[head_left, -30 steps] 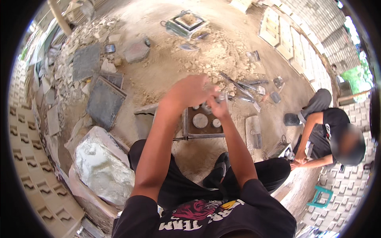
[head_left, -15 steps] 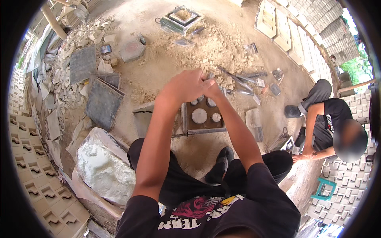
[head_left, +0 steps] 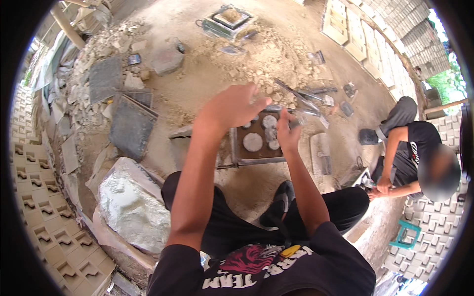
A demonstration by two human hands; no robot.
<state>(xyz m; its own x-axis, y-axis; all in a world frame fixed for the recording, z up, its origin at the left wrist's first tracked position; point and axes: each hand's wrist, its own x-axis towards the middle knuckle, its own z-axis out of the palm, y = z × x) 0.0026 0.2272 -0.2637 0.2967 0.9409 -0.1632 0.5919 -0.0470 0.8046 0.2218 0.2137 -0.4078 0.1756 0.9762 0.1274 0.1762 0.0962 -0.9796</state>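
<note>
My left hand point(head_left: 233, 106) hovers above the far left part of a square metal frame mould point(head_left: 257, 161), its thumb apart from the fingers and nothing visible in it. To the right, over the mould's right edge, is my right hand point(head_left: 289, 130). Its fingers are curled, with a blurred greyish shape at their tips that I cannot make out. Inside the mould, pale round discs of different sizes rest on a brown base, among them a large disc point(head_left: 253, 142). My hands hide part of the mould's far side and right edge.
Beyond the mould lies a heap of crumbled pale material point(head_left: 256, 61), with metal bars point(head_left: 298, 96) at its right. Dark slabs point(head_left: 131, 128) and a sack of white powder point(head_left: 131, 204) are on the left. A co-worker point(head_left: 419, 143) sits at the right. A boxed mould point(head_left: 229, 22) stands at the back.
My hands were together over the mould's far side and are now apart. The right hand has moved right and nearer, uncovering more discs. The whole view has shifted slightly.
</note>
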